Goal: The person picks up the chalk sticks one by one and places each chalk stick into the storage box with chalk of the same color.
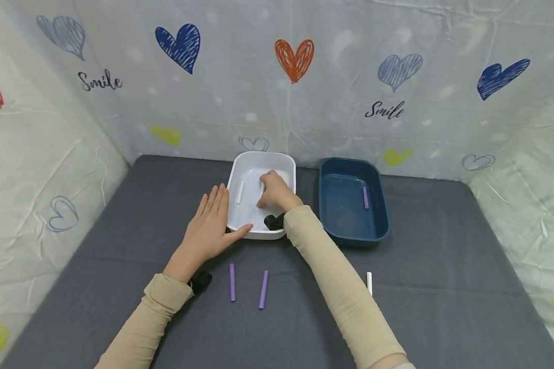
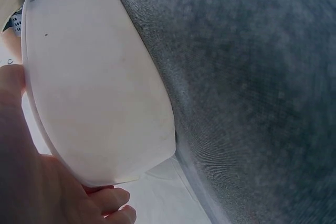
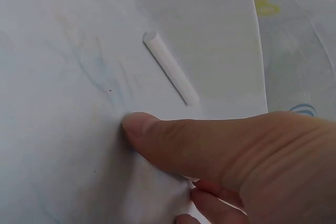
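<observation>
A white tray (image 1: pixel 283 163) stands mid-table on the grey cloth. My left hand (image 1: pixel 211 225) lies flat against its left side, fingers straight, thumb along the front wall. The left wrist view shows the white tray's outer wall (image 2: pixel 94 77) beside that left hand (image 2: pixel 31 182). My right hand (image 1: pixel 277 190) reaches into the tray with curled fingers that pinch a white stick (image 1: pixel 261 187). Another white stick (image 1: pixel 241 192) lies loose on the tray floor. It shows as a white stick (image 3: pixel 170 67) just beyond my thumb (image 3: pixel 210 145) in the right wrist view.
A dark blue tray (image 1: pixel 383 205) to the right holds one purple stick (image 1: pixel 365 198). Two purple sticks (image 1: pixel 232 282) (image 1: pixel 263 289) and a white stick (image 1: pixel 369 283) lie on the cloth near me. Heart-printed sheets wall the table on three sides.
</observation>
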The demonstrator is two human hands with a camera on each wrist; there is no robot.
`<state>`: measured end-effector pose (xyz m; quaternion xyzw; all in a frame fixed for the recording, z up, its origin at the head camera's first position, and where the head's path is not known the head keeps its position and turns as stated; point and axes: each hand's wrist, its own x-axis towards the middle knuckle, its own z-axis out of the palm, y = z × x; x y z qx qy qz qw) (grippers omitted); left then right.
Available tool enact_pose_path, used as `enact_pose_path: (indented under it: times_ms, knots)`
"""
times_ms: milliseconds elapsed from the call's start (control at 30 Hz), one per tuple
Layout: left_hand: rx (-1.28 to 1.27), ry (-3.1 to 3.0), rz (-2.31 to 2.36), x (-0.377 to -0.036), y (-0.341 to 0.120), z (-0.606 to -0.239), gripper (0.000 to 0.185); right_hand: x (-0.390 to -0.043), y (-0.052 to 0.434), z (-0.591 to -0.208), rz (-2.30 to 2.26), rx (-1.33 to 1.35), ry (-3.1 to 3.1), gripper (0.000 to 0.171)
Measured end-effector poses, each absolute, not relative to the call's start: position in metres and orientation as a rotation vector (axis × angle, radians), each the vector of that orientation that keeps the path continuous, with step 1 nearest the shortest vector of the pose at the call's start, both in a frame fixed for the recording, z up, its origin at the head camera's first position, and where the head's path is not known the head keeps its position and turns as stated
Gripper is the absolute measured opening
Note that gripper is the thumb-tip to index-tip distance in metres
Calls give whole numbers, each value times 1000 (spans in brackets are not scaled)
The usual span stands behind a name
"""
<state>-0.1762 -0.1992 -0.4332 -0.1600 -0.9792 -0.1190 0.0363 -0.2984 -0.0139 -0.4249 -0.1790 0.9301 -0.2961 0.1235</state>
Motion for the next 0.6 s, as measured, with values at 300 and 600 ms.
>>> enact_pose_path:
  times_ms: [300,600]
  knots:
    - [-481,-3000,-353,-177,-198,-432,108,-298,-12,-423,-844,-526,2708,74]
    - [-472,-3013,-347,-177,-198,-432,108,-298,-12,-426,-846,-532,2697,78]
